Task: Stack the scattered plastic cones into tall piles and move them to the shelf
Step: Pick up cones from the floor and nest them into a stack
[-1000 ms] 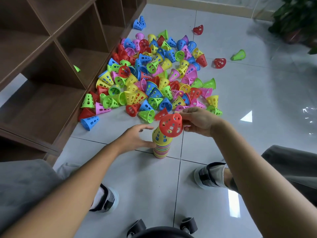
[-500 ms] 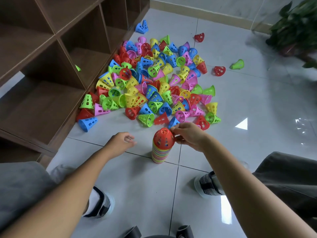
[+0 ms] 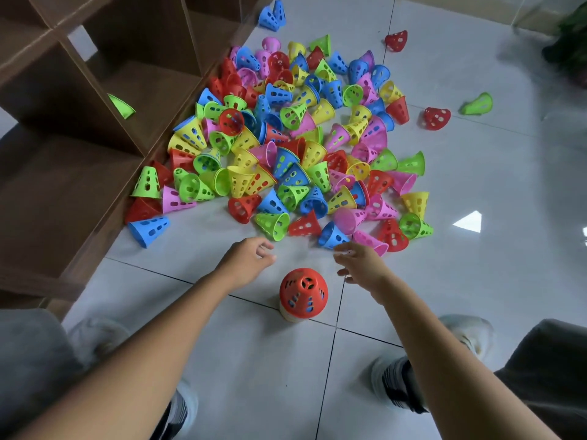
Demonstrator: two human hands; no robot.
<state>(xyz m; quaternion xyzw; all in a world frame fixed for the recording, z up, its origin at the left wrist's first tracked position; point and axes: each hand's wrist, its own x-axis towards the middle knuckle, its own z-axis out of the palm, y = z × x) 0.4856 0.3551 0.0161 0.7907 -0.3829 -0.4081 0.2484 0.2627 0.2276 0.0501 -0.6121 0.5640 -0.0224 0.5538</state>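
Progress so far looks slight to us: we count one pile [image 3: 302, 296] standing upright on the floor tiles [image 3: 476, 296] between our two forearms, capped by a red cone [image 3: 303, 292] with its narrow end up. We look almost straight down on it, so the cones beneath show only as a pale sliver at its base, and we cannot say how tall it is.

Most of the work still lies ahead. We see the great heap of loose cones [image 3: 301, 147] spread over the tiles beyond our hands, many lying on their sides, its left edge touching the foot of the brown shelf [image 3: 63, 201]. A few strays sit well apart on the right, among them a green cone [image 3: 478, 104] and a red one [image 3: 436, 118]. Inside the shelf we make out only a single green cone [image 3: 122, 106]; no pile stands in it yet.

Neither hand holds anything. Our left hand [image 3: 246, 257] hangs above the tile with fingers loosely curled, just short of the nearest green cone in the heap. Our right hand [image 3: 360, 260] has its fingers spread and relaxed, their tips close beside a blue cone [image 3: 332, 235] and a pink cone [image 3: 370, 242] at the heap's near edge; the hand is blurred, so whether it touches them we cannot tell.

We judge the next pick will come from this near edge, and many more must follow before anything is carried to the shelf.
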